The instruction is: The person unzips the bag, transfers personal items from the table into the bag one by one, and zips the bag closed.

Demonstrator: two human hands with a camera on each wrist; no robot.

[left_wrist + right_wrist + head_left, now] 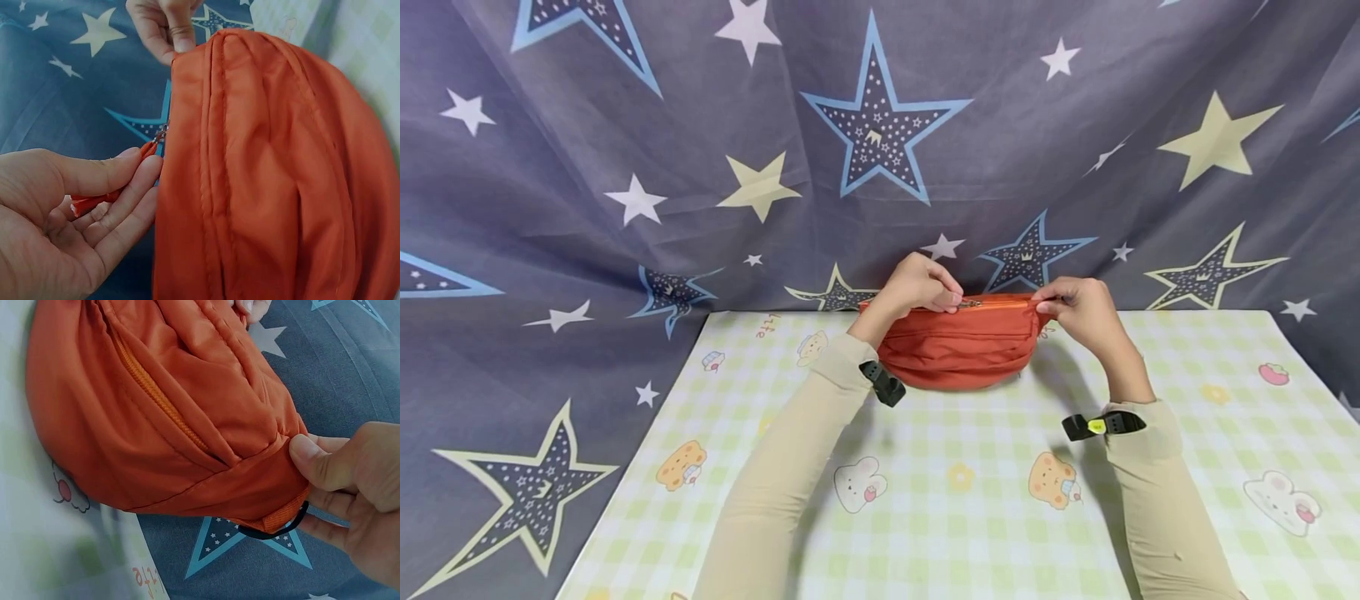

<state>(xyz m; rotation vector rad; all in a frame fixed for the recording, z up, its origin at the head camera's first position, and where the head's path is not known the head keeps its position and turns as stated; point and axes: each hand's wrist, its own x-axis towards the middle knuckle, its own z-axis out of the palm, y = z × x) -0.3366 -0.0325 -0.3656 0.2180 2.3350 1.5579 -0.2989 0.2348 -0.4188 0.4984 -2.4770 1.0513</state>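
Note:
An orange-red waist bag (958, 346) stands at the table's far edge, its zipped top facing up. My left hand (922, 283) is at the top seam. In the left wrist view, the thumb and fingers of the left hand (81, 212) pinch a red tassel zipper pull (147, 150) hooked to a small metal slider. My right hand (1078, 310) grips the bag's right end corner. The right wrist view has the right hand (350, 481) with its thumb on the fabric, beside a black strap loop (275, 532). An orange zipper (159, 397) runs along the front pocket.
A green-and-white checked tablecloth (962, 533) with cartoon animals covers the table. Right behind the bag hangs a dark grey-blue cloth (880, 225) printed with stars. Each wrist wears a black strap with a small camera (887, 387).

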